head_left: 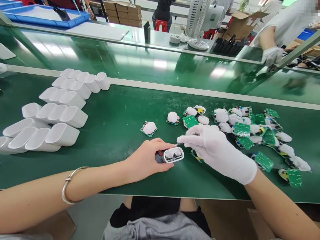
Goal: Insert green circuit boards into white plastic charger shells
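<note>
Bare, my left hand wraps round a white oval plastic housing. Its open end faces me, and a circuit board with white padding shows inside. A dark grey rounded part sits behind the housing, within the same grip. My right hand wears a white glove and is closed on a thin metal tool, mostly hidden by the fingers; its tip is by the housing's upper edge. Partly under the right hand lies a circuit board. Two padded boards lie just beyond my hands.
Rows of white empty housings stand on the left of the green table. Many padded circuit boards are heaped on the right. Across a raised ledge are a fan, a blue tray and a co-worker's gloved hand.
</note>
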{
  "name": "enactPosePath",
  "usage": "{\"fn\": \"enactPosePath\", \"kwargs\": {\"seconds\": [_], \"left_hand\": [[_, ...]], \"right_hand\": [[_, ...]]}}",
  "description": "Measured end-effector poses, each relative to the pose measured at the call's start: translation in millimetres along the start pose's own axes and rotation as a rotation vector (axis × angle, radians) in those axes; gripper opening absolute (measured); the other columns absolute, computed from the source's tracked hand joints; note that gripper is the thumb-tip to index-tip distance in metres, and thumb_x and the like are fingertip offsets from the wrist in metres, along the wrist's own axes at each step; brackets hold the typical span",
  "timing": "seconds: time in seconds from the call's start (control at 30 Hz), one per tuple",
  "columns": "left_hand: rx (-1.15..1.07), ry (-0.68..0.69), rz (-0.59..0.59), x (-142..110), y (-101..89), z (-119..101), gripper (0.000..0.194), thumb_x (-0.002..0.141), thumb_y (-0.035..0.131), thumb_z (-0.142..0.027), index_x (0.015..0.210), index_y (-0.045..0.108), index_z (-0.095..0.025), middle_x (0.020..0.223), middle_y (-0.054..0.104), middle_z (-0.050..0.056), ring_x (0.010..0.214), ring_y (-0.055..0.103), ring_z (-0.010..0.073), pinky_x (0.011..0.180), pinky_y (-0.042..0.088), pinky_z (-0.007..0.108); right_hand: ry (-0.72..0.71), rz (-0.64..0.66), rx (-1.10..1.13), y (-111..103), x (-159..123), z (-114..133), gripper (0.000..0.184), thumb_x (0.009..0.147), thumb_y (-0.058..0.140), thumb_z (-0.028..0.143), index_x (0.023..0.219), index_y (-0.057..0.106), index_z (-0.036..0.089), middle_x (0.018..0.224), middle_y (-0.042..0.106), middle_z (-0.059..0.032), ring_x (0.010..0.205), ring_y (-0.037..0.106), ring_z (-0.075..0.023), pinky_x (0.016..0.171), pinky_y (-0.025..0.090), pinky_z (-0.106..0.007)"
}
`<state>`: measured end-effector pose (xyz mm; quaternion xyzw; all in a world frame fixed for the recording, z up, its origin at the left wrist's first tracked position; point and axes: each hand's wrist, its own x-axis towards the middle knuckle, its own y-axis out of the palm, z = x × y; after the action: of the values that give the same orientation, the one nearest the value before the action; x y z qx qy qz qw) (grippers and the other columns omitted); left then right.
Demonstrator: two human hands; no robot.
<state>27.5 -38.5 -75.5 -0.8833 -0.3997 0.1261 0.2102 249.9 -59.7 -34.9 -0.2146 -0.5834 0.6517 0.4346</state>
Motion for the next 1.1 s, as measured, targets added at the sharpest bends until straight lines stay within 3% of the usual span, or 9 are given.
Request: {"fn": "enactPosePath", "kwargs": {"seconds": [0.27,0.6,0.77,1.03,1.1], "left_hand": [[-0.018,0.026,0.043,1,-2.7,-5,0.023,0.071,0.07,-0.014,0.09,0.072,-0.027,0.083,0.062,-0.002,0.075,0.058,0.0123,0.066,0.046,0.021],[0.043,-0.009,0.118,0,-5.2,-11,0.02,0.075,0.067,-0.015,0.092,0.07,-0.026,0.071,0.059,-0.004,0.075,0.05,0.0118,0.064,0.039,0.019],[0.037,0.002,0.098,0,-4.2,-8,0.024,0.075,0.068,-0.016,0.096,0.069,-0.03,0.07,0.056,-0.005,0.073,0.048,0.0114,0.063,0.038,0.019],[0.026,0.024,0.042,-3,0.7,-2,0.031,0.074,0.072,-0.017,0.1,0.069,-0.033,0.073,0.059,-0.006,0.073,0.048,0.0107,0.063,0.038,0.018],[0.033,0.03,0.031,-2,1.4,-3,0.032,0.072,0.073,-0.015,0.099,0.069,-0.033,0.07,0.056,-0.006,0.071,0.048,0.0104,0.063,0.038,0.018]], "right_hand": [[-0.026,0.049,-0.075,11,-2,0,0.044,0.083,0.044,0.003,0.109,0.066,0.031,0.093,0.062,-0.0029,0.079,0.053,-0.0154,0.067,0.039,-0.027],[-0.111,0.041,-0.224,13,-6,0,0.052,0.076,0.047,-0.004,0.109,0.062,0.033,0.094,0.059,-0.0002,0.075,0.045,-0.0131,0.06,0.028,-0.025],[-0.098,0.057,-0.383,7,-4,9,0.05,0.07,0.045,-0.007,0.097,0.064,0.031,0.084,0.058,0.0011,0.068,0.04,-0.0143,0.056,0.02,-0.028],[-0.06,-0.076,-0.128,-6,-4,-1,0.054,0.07,0.042,-0.006,0.108,0.064,0.026,0.091,0.061,-0.0015,0.069,0.048,-0.0124,0.056,0.029,-0.025],[-0.065,-0.051,-0.136,-2,-3,1,0.053,0.071,0.043,-0.006,0.107,0.064,0.027,0.09,0.061,-0.001,0.069,0.048,-0.0126,0.056,0.029,-0.025]]}}
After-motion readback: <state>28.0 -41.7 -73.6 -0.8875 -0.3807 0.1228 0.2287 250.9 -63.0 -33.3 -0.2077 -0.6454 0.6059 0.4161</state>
